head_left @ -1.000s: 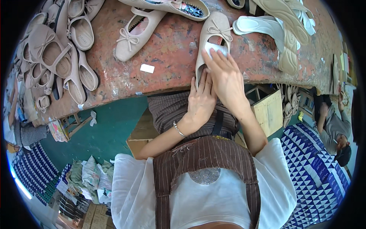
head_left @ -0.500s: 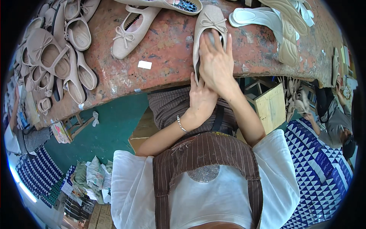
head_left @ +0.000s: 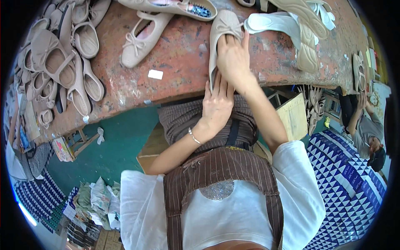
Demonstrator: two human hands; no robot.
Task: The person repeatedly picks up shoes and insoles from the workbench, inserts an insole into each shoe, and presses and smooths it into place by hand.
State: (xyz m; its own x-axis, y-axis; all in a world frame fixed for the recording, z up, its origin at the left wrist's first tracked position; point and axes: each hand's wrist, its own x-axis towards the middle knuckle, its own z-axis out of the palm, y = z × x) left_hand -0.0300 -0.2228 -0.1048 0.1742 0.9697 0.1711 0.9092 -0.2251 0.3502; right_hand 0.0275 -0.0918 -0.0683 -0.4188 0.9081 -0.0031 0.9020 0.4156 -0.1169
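A beige ballet flat point(head_left: 225, 21) with a bow lies toe-away on the workbench in front of me. My right hand point(head_left: 234, 62) reaches into its opening. Several of its fingers bend down inside, their tips hidden, while one finger points straight along the shoe's right side. At the heel end lies my left hand point(head_left: 217, 104), palm down, its fingers stretched forward beside and under the right wrist. Those fingers touch the heel area, and part of the heel is hidden by them. Left of the flat rests a beige strap shoe point(head_left: 137, 49) with a bow.
A heap of beige shoes point(head_left: 85, 39) covers the left of the red-brown workbench point(head_left: 183, 62). White insoles point(head_left: 271, 21) and beige soles point(head_left: 307, 59) lie at right. A small white slip point(head_left: 155, 74) sits near the bench edge. Another person point(head_left: 370, 129) works at far right.
My right hand has drawn its fingers in, so one now stands apart outside the shoe. My left hand has straightened its fingers along the heel. At far right, the other person's hands have shifted upward.
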